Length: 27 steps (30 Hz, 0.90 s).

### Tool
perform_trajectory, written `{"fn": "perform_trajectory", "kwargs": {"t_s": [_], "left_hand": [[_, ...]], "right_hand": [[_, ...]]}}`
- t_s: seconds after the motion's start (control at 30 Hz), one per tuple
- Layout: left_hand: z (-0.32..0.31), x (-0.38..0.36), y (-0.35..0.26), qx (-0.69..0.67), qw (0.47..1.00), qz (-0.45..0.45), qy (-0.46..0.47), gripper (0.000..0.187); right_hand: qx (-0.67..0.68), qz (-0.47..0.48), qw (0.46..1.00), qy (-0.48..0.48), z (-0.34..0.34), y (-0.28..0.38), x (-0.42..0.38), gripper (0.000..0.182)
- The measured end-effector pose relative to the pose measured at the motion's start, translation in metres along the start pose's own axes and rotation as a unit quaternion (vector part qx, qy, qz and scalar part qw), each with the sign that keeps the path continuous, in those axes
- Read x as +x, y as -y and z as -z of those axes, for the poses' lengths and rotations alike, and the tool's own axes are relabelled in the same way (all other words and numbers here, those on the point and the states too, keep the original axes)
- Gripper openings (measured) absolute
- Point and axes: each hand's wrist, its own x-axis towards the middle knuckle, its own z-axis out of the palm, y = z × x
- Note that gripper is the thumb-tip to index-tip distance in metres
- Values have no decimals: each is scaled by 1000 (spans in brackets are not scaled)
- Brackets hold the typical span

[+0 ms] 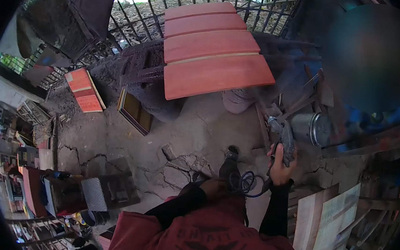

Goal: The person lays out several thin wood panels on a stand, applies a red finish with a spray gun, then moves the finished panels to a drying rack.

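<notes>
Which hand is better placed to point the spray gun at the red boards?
The right hand, probably. It already holds the spray gun, raised toward the red boards. The left hand is low near the body, by the coiled hose.

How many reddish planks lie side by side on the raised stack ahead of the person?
4: far plank, second plank, third plank, nearest plank, side by side. More may be hidden underneath.

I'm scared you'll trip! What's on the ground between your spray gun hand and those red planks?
Head view: between the right hand with its spray gun and the red planks lies cracked bare ground only.
</notes>
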Motion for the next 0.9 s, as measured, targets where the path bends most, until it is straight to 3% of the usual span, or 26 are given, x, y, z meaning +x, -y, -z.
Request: {"fn": "perform_trajectory", "kwargs": {"t_s": [0.1, 0.2, 0.27, 0.4, 0.57, 0.63, 0.7, 0.8, 0.83, 0.87, 0.9], "left_hand": [[-14, -15, 17, 11, 998, -20, -64, 27], [-7, -27, 10, -19, 999, 30, 4, 28], [-12, -34, 13, -37, 997, -15, -67, 31], [-8, -43, 12, -19, 997, 33, -73, 35], [-2, -57, 18, -35, 991, 20, -129, 36], [3, -60, 19, -40, 991, 46, -123, 35], [-4, -60, 28, -47, 989, 72, -116, 35], [-18, -56, 53, -50, 990, 48, -124, 34], [-13, -57, 52, -62, 992, 69, -83, 35], [-7, -58, 49, -74, 992, 89, -41, 38], [-2, -57, 45, -73, 992, 87, -44, 38]], "right_hand": [[-15, 17, 999, 47, -16, 0, -12, 19], [-26, 45, 995, 84, -32, 0, -25, 18], [-38, 80, 990, 111, -46, 4, -33, 18], [-40, 73, 985, 151, -71, 2, -48, 17], [-85, 151, 962, 212, -100, 6, -63, 14], [-100, 131, 957, 240, -108, 7, -65, 17], [-88, 145, 947, 273, -118, 8, -68, 40], [-94, 147, 937, 302, -131, 15, -71, 40], [-97, 147, 933, 313, -137, 23, -72, 41], [-28, 19, 938, 345, -141, 40, -74, 41], [-29, 22, 937, 347, -144, 46, -70, 41]]}}
